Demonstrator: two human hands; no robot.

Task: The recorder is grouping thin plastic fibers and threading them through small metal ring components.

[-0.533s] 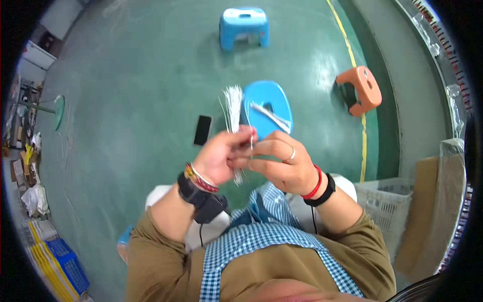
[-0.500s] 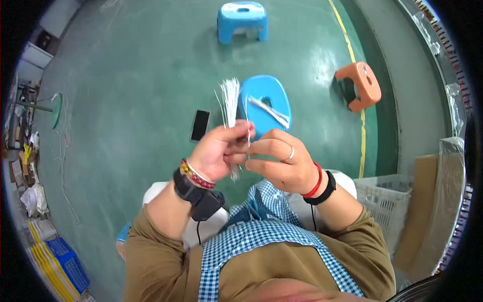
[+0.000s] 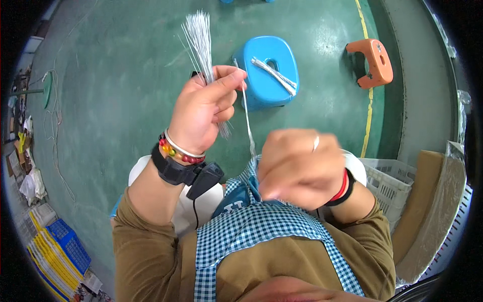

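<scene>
My left hand [image 3: 211,98] is closed round a bundle of thin whitish wire-like strands [image 3: 200,43], which fan out above the fist and poke out below it. Between its thumb and forefinger it also pinches a thin whitish strand [image 3: 247,116] that hangs down toward my lap. To the right and nearer my body is my right hand [image 3: 302,168], its fingers curled but smeared by motion. Whether it holds anything is hidden. A second bundle of white strands [image 3: 274,76] lies across the blue stool [image 3: 254,50], just beyond my hands.
An orange stool [image 3: 380,63] stands at the far right by a yellow floor line [image 3: 369,118]. White plastic crates [image 3: 387,183] and a cardboard piece [image 3: 420,201] are at my right. Blue and yellow stacked items [image 3: 60,251] lie at lower left, and a cord [image 3: 58,166] trails over the green floor.
My right hand has come away from the left, moving down toward my body. My left hand has risen with the bundle, and the strand now stretches downward. The surroundings have shifted in view.
</scene>
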